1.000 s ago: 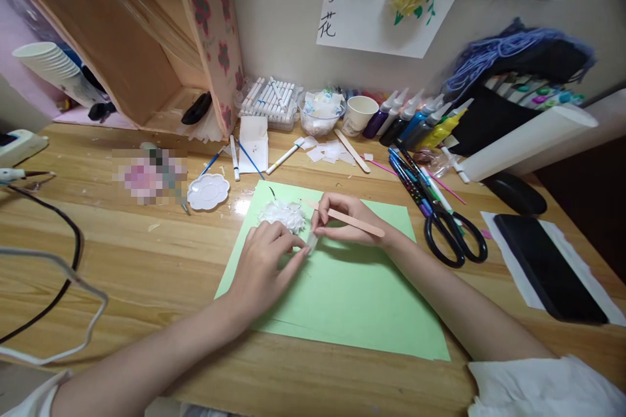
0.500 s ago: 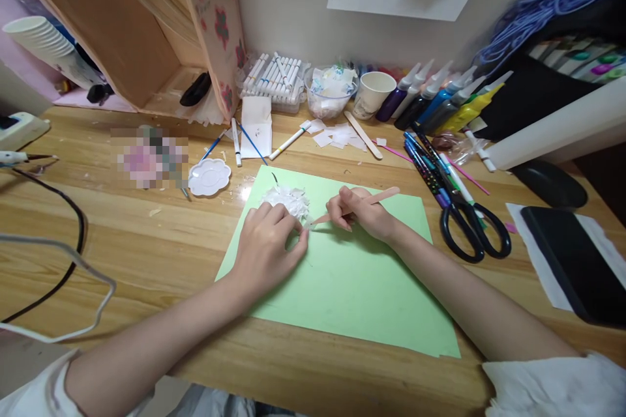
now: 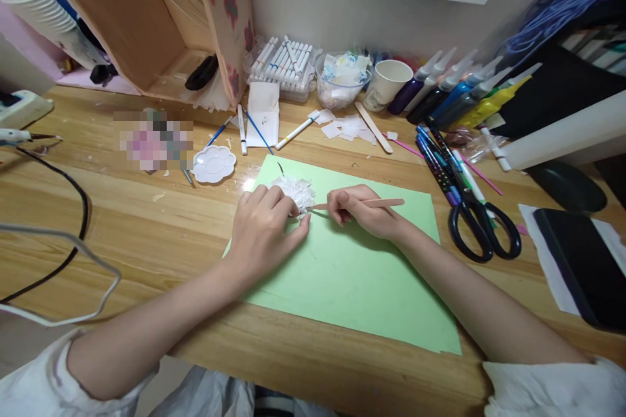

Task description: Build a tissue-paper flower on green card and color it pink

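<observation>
"On the bench (image 3: pixel 147 228), what's new?"
"The right hand (image 3: pixel 362 210) has turned its gripped stick (image 3: pixel 385 202) tip-first toward the white cluster (image 3: pixel 297 193) on the green sheet (image 3: pixel 362 280): close work, seemingly."
"Left hand (image 3: pixel 261 221)?"
"Beside it; can't tell its hold."

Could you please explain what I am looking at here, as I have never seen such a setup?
Of course. There is no machine: these are a person's bare hands, seen by a head-worn camera looking forward and down. The right hand holds a flat stick. The left hand is beside a white papery clump; whether it pinches anything is unclear. Beneath lies a green sheet on a wooden table. Around it are scissors, a palette and a cup.
</observation>
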Available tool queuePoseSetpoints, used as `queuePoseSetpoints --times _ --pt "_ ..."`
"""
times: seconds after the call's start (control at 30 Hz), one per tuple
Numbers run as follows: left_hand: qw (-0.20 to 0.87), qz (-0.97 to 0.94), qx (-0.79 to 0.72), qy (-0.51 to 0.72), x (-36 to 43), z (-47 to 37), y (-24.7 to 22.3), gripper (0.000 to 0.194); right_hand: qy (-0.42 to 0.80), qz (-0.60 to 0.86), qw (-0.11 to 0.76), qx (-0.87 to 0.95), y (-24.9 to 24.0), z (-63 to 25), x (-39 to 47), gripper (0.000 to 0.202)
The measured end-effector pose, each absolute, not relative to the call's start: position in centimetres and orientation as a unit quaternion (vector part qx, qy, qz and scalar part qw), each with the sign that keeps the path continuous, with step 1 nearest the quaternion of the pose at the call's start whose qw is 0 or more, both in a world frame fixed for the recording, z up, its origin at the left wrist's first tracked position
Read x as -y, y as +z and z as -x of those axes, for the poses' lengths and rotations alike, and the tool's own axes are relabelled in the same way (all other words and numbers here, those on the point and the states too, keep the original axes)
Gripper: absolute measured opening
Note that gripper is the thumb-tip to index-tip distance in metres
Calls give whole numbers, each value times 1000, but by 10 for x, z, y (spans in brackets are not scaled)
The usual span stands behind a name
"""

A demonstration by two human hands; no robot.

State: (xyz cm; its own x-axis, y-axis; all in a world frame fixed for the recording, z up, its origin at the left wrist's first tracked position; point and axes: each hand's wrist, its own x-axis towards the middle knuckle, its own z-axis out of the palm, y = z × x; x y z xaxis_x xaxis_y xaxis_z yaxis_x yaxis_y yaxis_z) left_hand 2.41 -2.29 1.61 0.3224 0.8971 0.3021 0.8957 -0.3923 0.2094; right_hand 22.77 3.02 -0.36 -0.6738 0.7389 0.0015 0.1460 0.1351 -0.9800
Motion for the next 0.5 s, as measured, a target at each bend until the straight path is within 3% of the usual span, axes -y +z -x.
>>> queuePoseSetpoints --times 0.23,0.5 --pt "118 -717 -624 288 -6 7 16 16 524 296 240 762 -4 -228 -30 48" --pt "171 -700 -643 258 -12 8 6 21 524 359 245 733 -3 -221 -25 48"
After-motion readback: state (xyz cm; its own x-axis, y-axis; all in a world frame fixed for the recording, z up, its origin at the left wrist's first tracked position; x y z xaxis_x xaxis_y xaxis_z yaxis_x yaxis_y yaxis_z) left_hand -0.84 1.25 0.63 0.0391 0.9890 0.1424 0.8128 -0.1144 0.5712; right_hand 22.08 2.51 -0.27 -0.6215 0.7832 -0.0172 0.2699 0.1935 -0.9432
